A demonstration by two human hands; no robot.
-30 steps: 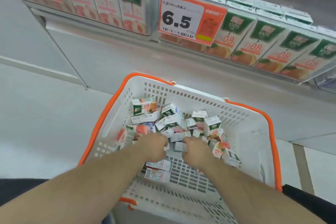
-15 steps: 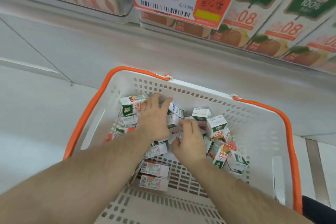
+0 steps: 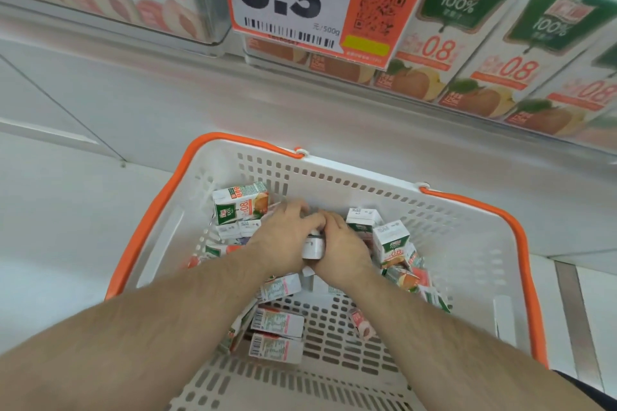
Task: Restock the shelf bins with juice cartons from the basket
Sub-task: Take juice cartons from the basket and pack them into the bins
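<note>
We noted left hand [image 3: 280,240] and right hand [image 3: 340,248] cupped together around small white juice cartons [image 3: 313,247] (count hidden) in the white orange-rimmed plastic basket [image 3: 337,167]; an overfull grab could spill some.

Carton [image 3: 314,245] mostly hidden between both hands – grip unclear; fingertips blurred

left hand [image 3: 283,240] curled, palm down | right hand [image 3: 344,248] curled (fingertips meeting left's) | forearms converging

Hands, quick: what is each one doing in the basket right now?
Left hand: closed around cartons in the basket.
Right hand: closed on the same cartons, pressing them against the left.
</note>
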